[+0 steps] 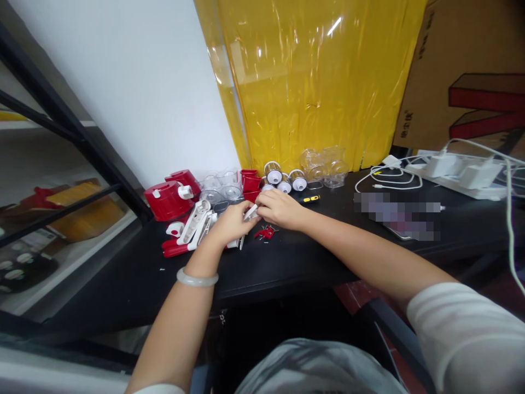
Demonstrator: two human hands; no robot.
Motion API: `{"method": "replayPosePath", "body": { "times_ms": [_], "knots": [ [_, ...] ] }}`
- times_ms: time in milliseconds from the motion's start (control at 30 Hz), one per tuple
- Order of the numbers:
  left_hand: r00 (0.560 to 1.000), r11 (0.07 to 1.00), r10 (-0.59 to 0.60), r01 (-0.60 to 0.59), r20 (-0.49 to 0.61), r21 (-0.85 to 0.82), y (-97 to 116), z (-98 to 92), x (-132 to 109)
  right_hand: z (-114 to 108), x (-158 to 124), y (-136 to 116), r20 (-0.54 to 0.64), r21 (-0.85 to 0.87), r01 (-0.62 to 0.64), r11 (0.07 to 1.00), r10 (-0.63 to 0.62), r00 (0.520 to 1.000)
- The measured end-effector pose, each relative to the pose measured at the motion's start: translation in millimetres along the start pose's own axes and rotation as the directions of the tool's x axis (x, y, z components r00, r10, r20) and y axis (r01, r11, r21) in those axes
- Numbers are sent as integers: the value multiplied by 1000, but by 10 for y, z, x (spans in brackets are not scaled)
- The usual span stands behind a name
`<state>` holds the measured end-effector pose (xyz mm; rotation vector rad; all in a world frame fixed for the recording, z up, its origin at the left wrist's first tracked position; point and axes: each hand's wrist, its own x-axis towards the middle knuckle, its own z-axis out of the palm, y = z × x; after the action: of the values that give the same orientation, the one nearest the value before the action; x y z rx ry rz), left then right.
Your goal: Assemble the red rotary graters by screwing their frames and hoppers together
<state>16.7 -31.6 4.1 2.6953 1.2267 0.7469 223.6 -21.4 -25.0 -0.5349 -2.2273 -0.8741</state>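
Both hands meet over the black table. My left hand (234,223) has its fingers closed on a small white part (250,212). My right hand (279,208) touches the same part from the right, its fingers bent together at the part's upper end. Small red pieces and screws (266,232) lie just below the hands. White and red handle-like parts (196,223) are left of my left hand. Behind the hands stand red parts (250,183) and several metallic cylinders with white ends (274,176).
Red housings (166,200) and clear plastic parts (221,186) stand at the back left, more clear parts (328,167) at the back. A black and yellow tool (310,200) lies right of centre. White cables and a power strip (463,178) are at right, beside a blurred item (400,216).
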Motion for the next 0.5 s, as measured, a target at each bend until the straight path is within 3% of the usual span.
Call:
{"method": "replayPosePath", "body": {
  "times_ms": [167, 300, 500],
  "knots": [
    [999, 996, -39, 39, 3, -77, -8, 11, 4, 8, -20, 27, 23, 48, -68, 997, 67, 997],
    [998, 990, -64, 61, -20, -126, 2, 23, 12, 5, -29, 59, 3, 13, -55, 998, 55, 999],
    [977, 974, -210, 208, -22, -88, 54, 23, 10, 29, -21, 59, -6, -23, -37, 999, 37, 999]
  ]
}}
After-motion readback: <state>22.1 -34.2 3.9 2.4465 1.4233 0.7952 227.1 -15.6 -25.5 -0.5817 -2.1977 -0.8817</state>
